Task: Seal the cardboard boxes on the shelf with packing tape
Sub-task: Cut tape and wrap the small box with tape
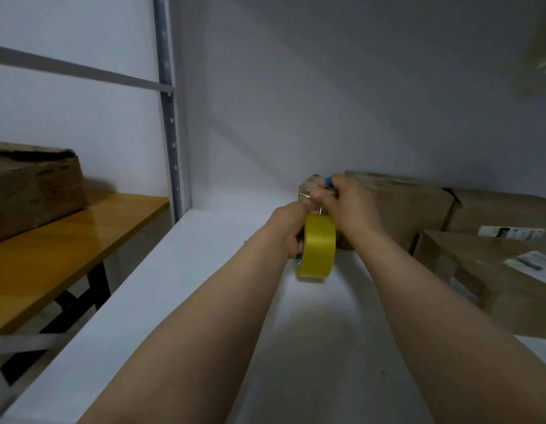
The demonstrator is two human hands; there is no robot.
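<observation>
gripping the tape roll (317, 246) from its left side, the left hand (291, 231) is seen with its fingers curled round the roll's rim. the roll is yellow and wide. it is held on edge above the white shelf (336, 332), apart from the surface, with its flat faces turned left and right. the right hand (349, 203) is held just above and behind the roll, its fingers closed round a blue-tipped item (329, 180); what that item is cannot be told. whether a strip is drawn out between roll and right hand is too blurred to be made out.

both hands are held in front of a small box (307, 186) at the back of the shelf, whose near face looks glossy. just to its right a large box (403, 209) is set against the back wall, and beside that a third box (507, 209), marked by a white label (510, 232) low on its front. a near box (495, 289) is placed in front of these at the right edge, with a second label (530, 261) on its top. all four are seen closed, so nothing of their contents is shown.

to the left, lower than the shelf, a wooden table (66, 255) is seen carrying a worn box (30, 191) with a crumpled top; its inside is hidden. a grey upright (169, 117) is fixed between table and shelf.
</observation>
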